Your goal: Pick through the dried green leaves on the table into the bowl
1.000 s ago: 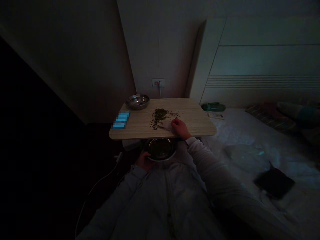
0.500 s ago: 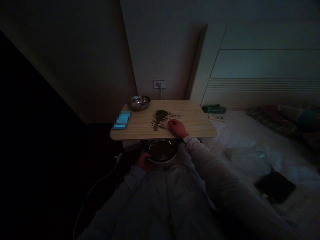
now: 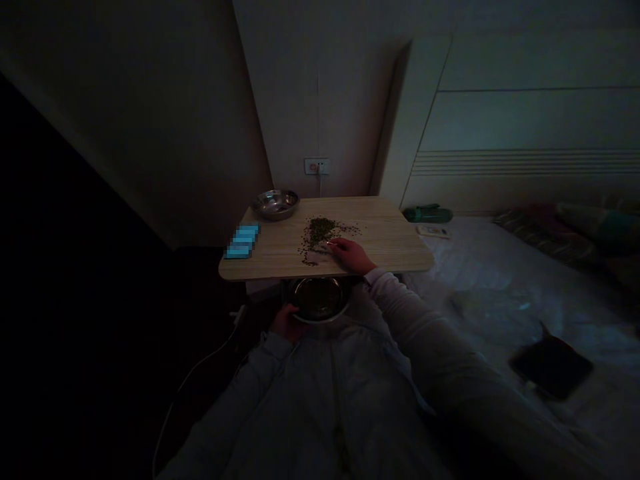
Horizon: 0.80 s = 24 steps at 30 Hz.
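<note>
The room is very dark. A pile of small dark green beans point(image 3: 320, 231) lies on a light wooden table point(image 3: 390, 240). My right hand point(image 3: 350, 254) rests on the table at the pile's near right edge, fingers stretched toward the beans and touching them. Whether it pinches anything is too dim to make out. My left hand point(image 3: 283, 323) grips the rim of a steel bowl point(image 3: 318, 299) held just below the table's near edge, with some beans inside it.
A second steel bowl point(image 3: 276, 202) stands at the table's far left corner, and a blurred blue item point(image 3: 242, 241) lies at its left edge. A wall socket point(image 3: 317, 165) is behind. A bed point(image 3: 525, 293) with a dark flat object point(image 3: 551, 366) lies to the right.
My right hand has slid leftward along the table into the near edge of the bean pile. The left hand and the bowl have stayed under the table edge.
</note>
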{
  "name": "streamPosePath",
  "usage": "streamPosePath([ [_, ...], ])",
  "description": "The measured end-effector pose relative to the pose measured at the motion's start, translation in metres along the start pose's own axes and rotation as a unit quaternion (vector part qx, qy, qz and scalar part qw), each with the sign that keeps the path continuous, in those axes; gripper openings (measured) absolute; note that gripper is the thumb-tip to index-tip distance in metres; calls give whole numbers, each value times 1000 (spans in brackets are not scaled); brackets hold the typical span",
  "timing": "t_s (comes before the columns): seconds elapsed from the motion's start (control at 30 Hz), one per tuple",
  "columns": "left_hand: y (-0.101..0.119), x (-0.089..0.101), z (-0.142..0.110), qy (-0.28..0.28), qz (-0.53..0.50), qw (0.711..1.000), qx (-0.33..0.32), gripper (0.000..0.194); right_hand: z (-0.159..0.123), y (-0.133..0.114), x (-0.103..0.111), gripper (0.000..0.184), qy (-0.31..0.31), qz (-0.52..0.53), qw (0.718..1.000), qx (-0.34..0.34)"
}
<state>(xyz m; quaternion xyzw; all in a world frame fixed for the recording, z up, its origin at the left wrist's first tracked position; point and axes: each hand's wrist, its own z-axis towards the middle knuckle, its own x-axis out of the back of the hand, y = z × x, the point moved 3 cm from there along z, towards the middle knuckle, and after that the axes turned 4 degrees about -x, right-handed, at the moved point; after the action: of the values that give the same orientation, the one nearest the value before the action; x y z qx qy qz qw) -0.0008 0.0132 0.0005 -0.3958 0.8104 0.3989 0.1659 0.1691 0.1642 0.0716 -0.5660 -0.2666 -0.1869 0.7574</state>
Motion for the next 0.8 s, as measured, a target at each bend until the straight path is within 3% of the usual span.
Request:
streamPosePath([
  [0.17,0,2,4,-3,-7,1000,2,39,-1,-1,2,21,-20,47,999,5],
  [0.47,-1,2,3,-13,-14,1000,9,43,-5,1,3,18,0,127,991,-31],
  [0.8,0,7,9,-13,-30,999,-2,46,-12,-6,-11,19,6,100,995,-4],
])
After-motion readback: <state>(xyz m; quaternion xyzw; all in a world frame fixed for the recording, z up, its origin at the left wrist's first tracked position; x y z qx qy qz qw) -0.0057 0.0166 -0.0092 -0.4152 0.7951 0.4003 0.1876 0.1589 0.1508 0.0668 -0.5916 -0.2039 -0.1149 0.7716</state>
